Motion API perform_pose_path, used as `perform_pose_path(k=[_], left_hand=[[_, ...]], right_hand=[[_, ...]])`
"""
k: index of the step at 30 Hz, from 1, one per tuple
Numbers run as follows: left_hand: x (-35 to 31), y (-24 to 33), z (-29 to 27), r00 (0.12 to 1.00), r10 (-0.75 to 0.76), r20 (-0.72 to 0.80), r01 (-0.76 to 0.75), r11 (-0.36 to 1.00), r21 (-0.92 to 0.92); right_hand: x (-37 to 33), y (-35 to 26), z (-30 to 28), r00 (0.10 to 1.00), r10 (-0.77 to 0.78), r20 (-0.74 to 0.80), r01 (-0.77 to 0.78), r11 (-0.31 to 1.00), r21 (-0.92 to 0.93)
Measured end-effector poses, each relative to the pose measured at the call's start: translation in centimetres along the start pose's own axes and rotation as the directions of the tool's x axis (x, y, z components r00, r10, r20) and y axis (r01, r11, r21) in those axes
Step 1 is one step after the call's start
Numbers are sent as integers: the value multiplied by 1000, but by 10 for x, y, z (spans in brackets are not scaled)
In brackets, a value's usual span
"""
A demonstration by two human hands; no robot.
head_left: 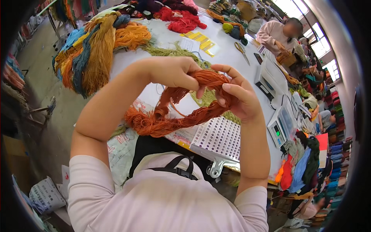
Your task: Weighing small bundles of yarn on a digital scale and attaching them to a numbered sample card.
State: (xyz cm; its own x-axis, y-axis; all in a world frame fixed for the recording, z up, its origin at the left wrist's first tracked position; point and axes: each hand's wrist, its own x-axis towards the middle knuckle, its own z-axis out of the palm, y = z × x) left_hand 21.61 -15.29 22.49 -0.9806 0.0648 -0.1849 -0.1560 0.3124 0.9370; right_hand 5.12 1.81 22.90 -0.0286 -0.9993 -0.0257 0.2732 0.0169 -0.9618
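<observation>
A rust-orange skein of yarn (170, 124) is stretched in a loop between my two hands, above the near edge of the white table (148, 96). My left hand (179, 73) curls its fingers around the loop's upper strands. On the other side, my right hand (240, 94) pinches the skein with thumb and fingers, the index finger raised. The loose, bunched end of the skein hangs to the left near my waist. Beneath the loop lies olive-green yarn (206, 98), partly hidden by the skein and my hands.
A perforated metal plate with a clip (216, 137) sits at the table's near edge. Scissors (242, 52) and a digital scale (279, 125) are to the right. Orange, blue and tan skeins (96, 50) drape over the left edge; red yarn (181, 21) lies farther back. Another person (276, 34) works across the table.
</observation>
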Motion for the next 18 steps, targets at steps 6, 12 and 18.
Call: perform_pose_path(k=[6, 12, 18], left_hand=[[-4, 17, -11, 983, 184, -12, -171, 884, -435], [-21, 26, -34, 948, 300, -109, -317, 847, -427], [-70, 44, -53, 935, 200, -293, -305, 875, -375]], right_hand=[[1, 20, -11, 970, -88, 226, 39, 976, 214], [-6, 41, -15, 982, -11, 189, 44, 985, -169], [-20, -19, -16, 993, -45, 113, 73, 961, -265]])
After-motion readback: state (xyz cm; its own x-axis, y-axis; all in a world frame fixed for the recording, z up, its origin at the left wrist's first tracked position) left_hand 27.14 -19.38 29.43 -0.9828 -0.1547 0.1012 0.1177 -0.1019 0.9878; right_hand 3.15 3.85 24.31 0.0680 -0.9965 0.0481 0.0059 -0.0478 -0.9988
